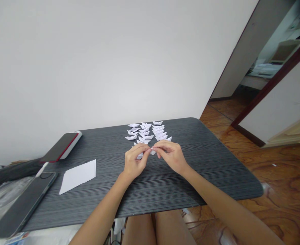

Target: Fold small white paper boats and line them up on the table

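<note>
My left hand (137,159) and my right hand (170,154) meet over the middle of the dark table, each pinching a small folded white paper (153,152) between thumb and fingertips. Most of that paper is hidden by the fingers, so its exact shape cannot be made out. Just beyond my hands, several white paper boats (145,131) lie grouped in rough columns, and another column of paper boats (160,132) stands to their right. My left hand covers some of the nearest boats.
A stack of white paper sheets (80,175) lies on the table (211,163) to the left. Farther left are a dark phone (24,204), a white cable (41,169) and a red-edged device (60,146). A white wall (101,61) stands behind the table.
</note>
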Tool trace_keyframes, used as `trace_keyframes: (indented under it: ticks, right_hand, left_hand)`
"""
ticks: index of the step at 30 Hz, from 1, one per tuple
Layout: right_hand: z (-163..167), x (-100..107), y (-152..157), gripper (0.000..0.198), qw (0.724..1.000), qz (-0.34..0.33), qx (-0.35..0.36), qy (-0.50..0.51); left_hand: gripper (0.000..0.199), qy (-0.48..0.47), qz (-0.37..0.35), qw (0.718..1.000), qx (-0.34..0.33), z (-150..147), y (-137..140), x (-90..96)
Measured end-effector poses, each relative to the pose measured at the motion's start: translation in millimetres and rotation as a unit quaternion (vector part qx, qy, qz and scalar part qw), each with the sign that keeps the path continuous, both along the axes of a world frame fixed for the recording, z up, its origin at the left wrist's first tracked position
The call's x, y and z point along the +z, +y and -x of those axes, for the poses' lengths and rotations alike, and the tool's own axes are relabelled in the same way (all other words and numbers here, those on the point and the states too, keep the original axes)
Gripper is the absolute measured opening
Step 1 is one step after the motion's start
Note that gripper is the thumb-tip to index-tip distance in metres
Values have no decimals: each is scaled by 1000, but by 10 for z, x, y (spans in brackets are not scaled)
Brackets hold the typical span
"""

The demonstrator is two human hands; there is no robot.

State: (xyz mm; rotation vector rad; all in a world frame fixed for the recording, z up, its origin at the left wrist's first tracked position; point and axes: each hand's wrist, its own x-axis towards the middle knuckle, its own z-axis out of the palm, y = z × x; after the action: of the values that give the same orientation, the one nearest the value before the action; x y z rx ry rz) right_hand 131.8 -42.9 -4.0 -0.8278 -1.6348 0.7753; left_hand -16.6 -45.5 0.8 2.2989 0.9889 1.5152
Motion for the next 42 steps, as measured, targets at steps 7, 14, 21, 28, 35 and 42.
trace_keyframes:
  ticks: [7, 14, 21, 28, 35, 42]
  right_hand:
    - [24, -12, 23, 9, 993, 70, 52, 85]
    - [15, 27, 22, 8, 987, 97, 45, 119]
    - [6, 23, 30, 17, 990, 65, 56, 109]
    - [-30, 12, 24, 12, 999, -41, 33, -13]
    - [7, -27, -2, 11, 998, -49, 22, 25]
    - [47, -51, -9, 15, 999, -17, 18, 43]
  left_hand:
    - [11, -43, 51, 998, -16, 0, 5, -23]
    - [10, -109, 103, 989, -19, 9, 6, -12]
    - [10, -141, 80, 987, -6, -25, 9, -30]
    - [8, -95, 46, 994, 3, -9, 23, -121]
    - [8, -112, 31, 992, 46, -42, 1, -97]
    - [9, -164, 67, 983, 51, -92, -4, -93]
